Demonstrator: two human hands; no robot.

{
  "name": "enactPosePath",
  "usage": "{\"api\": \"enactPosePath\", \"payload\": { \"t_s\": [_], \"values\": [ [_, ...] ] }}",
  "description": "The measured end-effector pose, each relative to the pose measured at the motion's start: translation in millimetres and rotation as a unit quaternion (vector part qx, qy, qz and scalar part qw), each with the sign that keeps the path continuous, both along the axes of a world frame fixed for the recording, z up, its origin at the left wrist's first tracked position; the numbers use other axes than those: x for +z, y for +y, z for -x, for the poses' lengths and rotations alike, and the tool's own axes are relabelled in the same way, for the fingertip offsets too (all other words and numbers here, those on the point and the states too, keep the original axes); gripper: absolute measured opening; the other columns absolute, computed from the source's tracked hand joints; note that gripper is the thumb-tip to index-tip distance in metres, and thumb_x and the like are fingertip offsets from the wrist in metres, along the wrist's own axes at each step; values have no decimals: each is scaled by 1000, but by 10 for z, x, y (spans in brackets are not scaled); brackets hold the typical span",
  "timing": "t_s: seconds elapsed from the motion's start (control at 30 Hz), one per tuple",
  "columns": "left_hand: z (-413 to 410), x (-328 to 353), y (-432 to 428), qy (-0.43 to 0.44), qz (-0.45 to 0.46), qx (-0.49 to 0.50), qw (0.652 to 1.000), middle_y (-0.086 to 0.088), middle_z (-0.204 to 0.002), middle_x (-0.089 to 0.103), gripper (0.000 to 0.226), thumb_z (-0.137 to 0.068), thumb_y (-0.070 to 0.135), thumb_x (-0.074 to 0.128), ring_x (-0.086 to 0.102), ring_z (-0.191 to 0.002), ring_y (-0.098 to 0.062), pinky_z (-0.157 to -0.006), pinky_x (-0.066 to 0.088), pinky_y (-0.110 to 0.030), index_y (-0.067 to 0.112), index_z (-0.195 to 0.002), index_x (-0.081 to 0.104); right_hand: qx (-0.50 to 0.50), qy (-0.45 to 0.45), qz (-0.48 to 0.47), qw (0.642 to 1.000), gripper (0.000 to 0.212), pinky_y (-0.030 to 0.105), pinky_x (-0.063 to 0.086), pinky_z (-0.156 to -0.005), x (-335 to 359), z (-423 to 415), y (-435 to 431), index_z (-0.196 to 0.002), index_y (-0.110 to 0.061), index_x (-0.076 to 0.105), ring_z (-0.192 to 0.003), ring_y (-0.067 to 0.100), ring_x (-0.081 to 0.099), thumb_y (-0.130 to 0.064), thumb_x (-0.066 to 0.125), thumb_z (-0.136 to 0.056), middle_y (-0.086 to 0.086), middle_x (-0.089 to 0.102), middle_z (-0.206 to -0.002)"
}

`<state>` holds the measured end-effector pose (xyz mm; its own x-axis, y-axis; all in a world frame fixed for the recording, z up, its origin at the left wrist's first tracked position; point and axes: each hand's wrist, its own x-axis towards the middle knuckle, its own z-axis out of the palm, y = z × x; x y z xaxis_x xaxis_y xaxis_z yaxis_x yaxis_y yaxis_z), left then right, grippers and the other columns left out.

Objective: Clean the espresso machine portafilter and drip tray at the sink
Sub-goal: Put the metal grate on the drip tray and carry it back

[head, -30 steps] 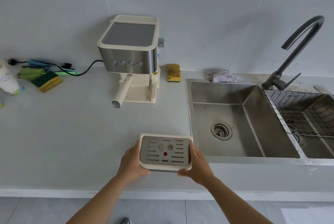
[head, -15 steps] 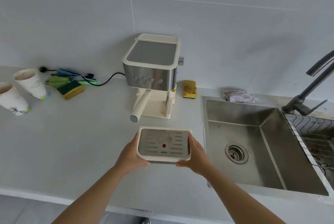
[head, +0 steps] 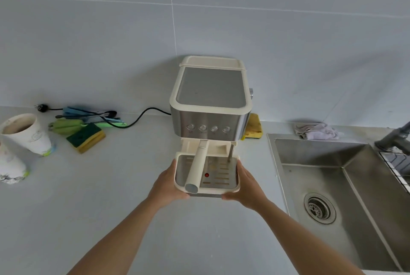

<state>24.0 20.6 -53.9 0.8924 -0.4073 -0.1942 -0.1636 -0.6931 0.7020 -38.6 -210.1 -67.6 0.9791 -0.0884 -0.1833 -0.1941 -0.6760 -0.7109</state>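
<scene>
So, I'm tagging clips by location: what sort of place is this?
Probably a kitchen: a steel sink set into the countertop, an espresso machine against the tiled wall, and a scrub sponge.

My left hand and right hand hold the cream drip tray flat by its sides, at the foot of the coffee machine. The cream portafilter sticks out over its metal top.
</scene>
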Motion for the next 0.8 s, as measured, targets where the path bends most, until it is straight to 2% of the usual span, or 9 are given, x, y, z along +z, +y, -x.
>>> {"api": "enactPosePath", "payload": {
  "t_s": [0.1,0.2,0.3,0.5,0.67,0.8],
  "values": [
    [-183,-82,-15,2,2,-9,1000,9,-112,56,98,-55,34,85,55,-95,-12,-75,47,-24,25,-135,28,-6,6,2,1000,109,39,48,-97,-40,-131,7,-137,-36,18,-120,12,45,-49,78,-47,-14,47,-129],
    [-320,-175,-42,6,-6,-2,1000,10,-102,55,97,-56,36,82,55,-89,-14,-74,47,-26,26,-135,27,-5,5,10,1000,106,38,46,-99,-65,-239,-13,-138,-32,20,-119,12,45,-40,81,-52,-11,47,-129],
    [-426,-273,-67,16,-18,1,1000,10,-109,55,101,-54,37,82,55,-97,-14,-78,49,-28,26,-137,25,-2,9,22,1000,104,36,45,-100,-110,-338,-45,-138,-28,21,-118,12,45,-35,83,-54,-9,48,-129],
    [-638,-468,-45,40,-44,-1,998,7,-119,57,118,-39,58,74,57,-105,-17,-83,54,-40,34,-139,17,-3,26,32,999,95,35,44,-101,-202,-539,-75,-134,-25,28,-119,13,45,-32,84,-58,-6,49,-129],
    [-719,-547,-88,45,-52,-2,998,6,-126,54,122,-41,56,75,54,-113,-18,-88,52,-42,32,-143,12,-22,67,44,997,90,36,44,-99,-319,-625,-129,-131,-27,32,-118,14,45,-34,83,-57,-7,51,-125],
    [-803,-522,-134,43,-62,4,997,3,-131,52,116,-46,48,76,52,-116,-20,-90,50,-41,27,-144,17,-39,84,46,995,84,38,46,-98,-353,-708,-149,-126,-25,39,-117,15,46,-36,82,-55,-7,52,-122]
  ]
}}
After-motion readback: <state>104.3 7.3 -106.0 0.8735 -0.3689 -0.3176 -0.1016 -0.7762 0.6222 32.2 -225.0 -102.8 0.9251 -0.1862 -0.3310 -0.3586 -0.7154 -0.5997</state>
